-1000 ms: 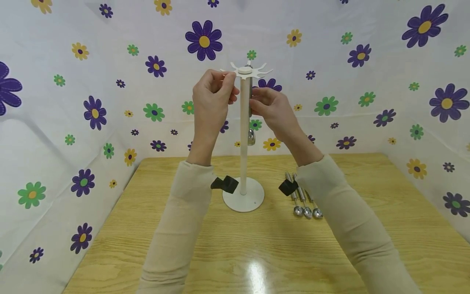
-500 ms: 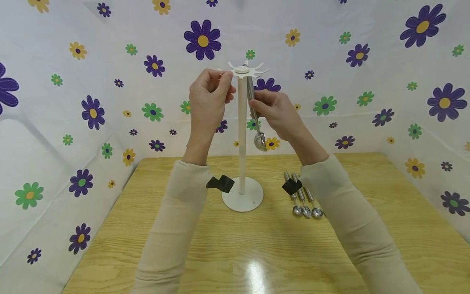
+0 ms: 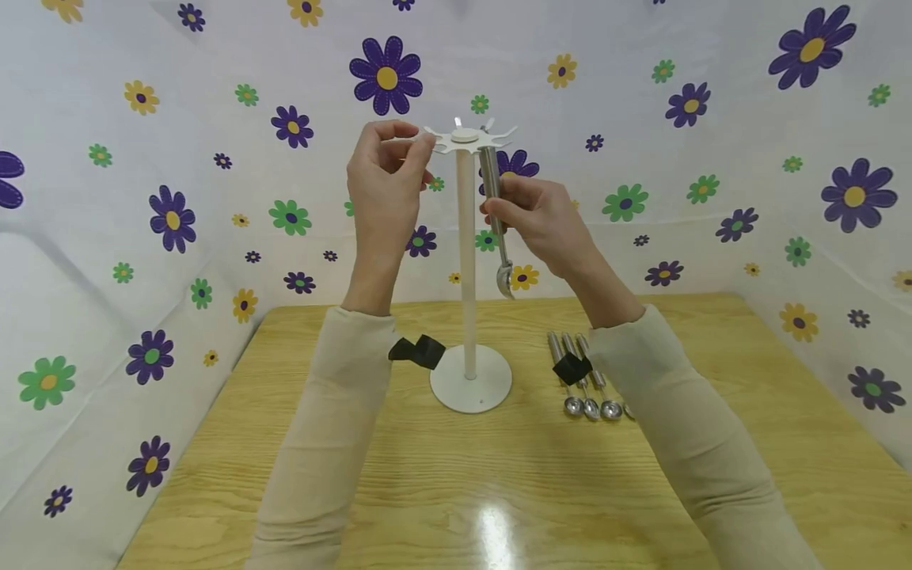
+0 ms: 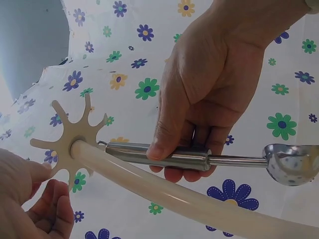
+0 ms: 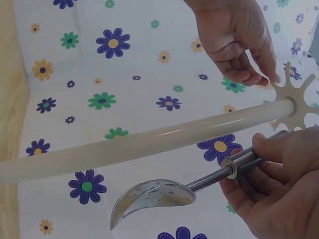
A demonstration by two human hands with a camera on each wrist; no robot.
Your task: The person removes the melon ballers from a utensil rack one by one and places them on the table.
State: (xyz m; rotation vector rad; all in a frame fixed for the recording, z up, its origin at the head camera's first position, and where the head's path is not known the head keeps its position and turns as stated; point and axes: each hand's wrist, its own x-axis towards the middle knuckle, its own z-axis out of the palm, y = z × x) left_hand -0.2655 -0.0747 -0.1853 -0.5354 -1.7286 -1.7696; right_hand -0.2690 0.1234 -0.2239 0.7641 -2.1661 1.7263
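Observation:
A white utensil stand (image 3: pixel 466 261) with a star-shaped top of several arms rises from a round base. My left hand (image 3: pixel 387 178) pinches one arm of that top at its left side, thumb and forefinger together. To the right of the pole, my right hand (image 3: pixel 541 214) grips a steel ice cream scoop (image 3: pixel 504 277) by its thick handle. The scoop hangs bowl down, slightly slanted. In the left wrist view, the loop (image 4: pixel 102 143) at the handle's end lies right at the star-shaped top. The right wrist view shows the scoop's bowl (image 5: pixel 154 195) from its edge.
Several steel utensils (image 3: pixel 573 405) with small bowls lie side by side on the wooden table (image 3: pixel 427 491), partly under the right forearm. A flowered cloth (image 3: pixel 321 119) hangs behind and at both sides. Black wrist mounts (image 3: pixel 430 352) sit on both sleeves.
The scoop has come from behind the stand's top to its right side, its bowl swinging right and turning edge-on. The left hand has shifted slightly left, still at the stand's top.

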